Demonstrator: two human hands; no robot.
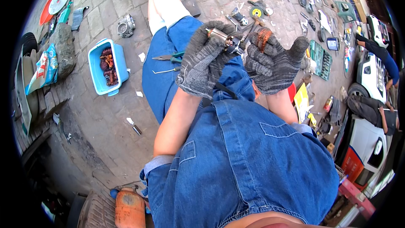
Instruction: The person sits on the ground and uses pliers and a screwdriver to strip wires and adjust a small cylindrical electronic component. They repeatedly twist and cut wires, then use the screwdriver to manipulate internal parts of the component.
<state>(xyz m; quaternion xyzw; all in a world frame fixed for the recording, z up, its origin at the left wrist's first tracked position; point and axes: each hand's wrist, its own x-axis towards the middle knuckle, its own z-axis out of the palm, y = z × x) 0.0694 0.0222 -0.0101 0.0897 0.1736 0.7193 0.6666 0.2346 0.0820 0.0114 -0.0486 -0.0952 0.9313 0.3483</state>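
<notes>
Both my hands wear grey knitted gloves and are raised over my lap. My left hand (pixel 203 59) is closed around a small metal cylinder part (pixel 217 33) whose end sticks out above the fingers. My right hand (pixel 273 61) holds a rusty copper-wound piece (pixel 264 38) between thumb and fingers, with the palm turned up. A dark small assembly (pixel 234 46) sits between the two hands, joined to the cylinder. On my left thigh lie green-handled pliers (pixel 169 57) and a thin bent wire (pixel 165 71).
A blue plastic tub (pixel 121 66) with rusty parts stands on the paving at left. A grey metal housing (pixel 125 25) lies beyond it. Tools and socket trays (pixel 320 58) are scattered at right. An orange cylinder (pixel 129 207) stands near my left hip. Another person (pixel 371 109) sits by white cars at far right.
</notes>
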